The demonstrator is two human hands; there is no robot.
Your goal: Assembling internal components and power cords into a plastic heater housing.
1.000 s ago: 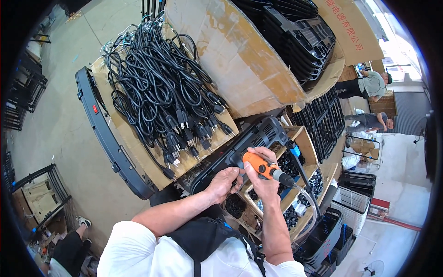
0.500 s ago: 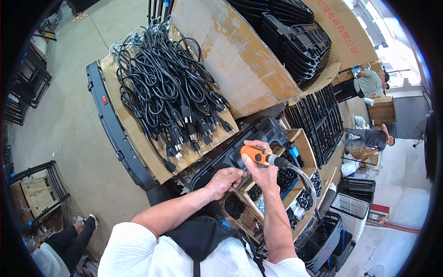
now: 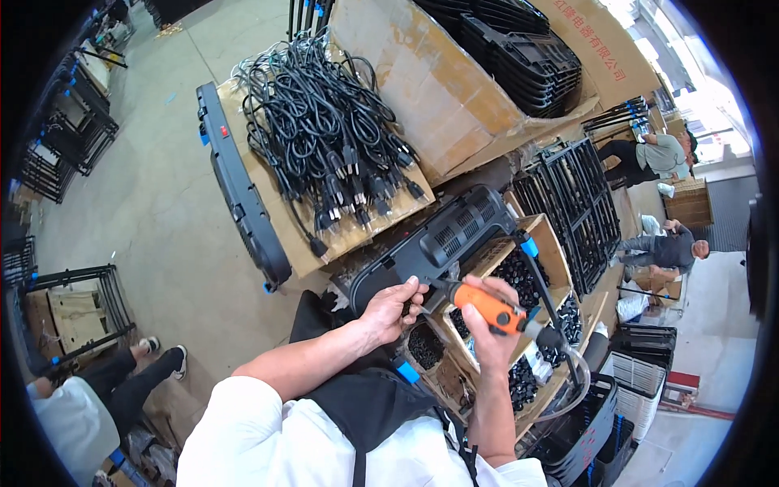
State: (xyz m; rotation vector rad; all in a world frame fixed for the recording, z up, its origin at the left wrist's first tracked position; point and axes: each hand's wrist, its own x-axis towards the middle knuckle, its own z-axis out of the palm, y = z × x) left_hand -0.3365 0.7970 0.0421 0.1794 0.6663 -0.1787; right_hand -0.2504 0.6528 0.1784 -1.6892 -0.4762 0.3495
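My right hand (image 3: 493, 345) is wrapped round an orange power screwdriver (image 3: 489, 308), whose dark bit points left toward my other hand. A clear hose (image 3: 582, 385) runs from its rear end. Thumb and fingers of my left hand (image 3: 388, 312) are pinched together just left of the bit; whatever they hold is too small to make out. Beyond both hands lies a long black plastic housing (image 3: 406, 261) with vent slots, tilted across the bench. The bit's tip is close to the housing's near edge; whether they touch I cannot tell.
A wooden parts tray (image 3: 556, 243) with small black pieces sits right of the housing. Black power cords (image 3: 316, 122) lie heaped on cardboard (image 3: 280, 235) beyond. Farther back stands a large cardboard box (image 3: 430, 97) of black panels. Black frames (image 3: 580, 203) stand at right; people work nearby.
The screwdriver has moved right and nearer to me, away from the housing, and its bit now shows. My left hand has drawn off the housing slightly. The whole view has shifted.
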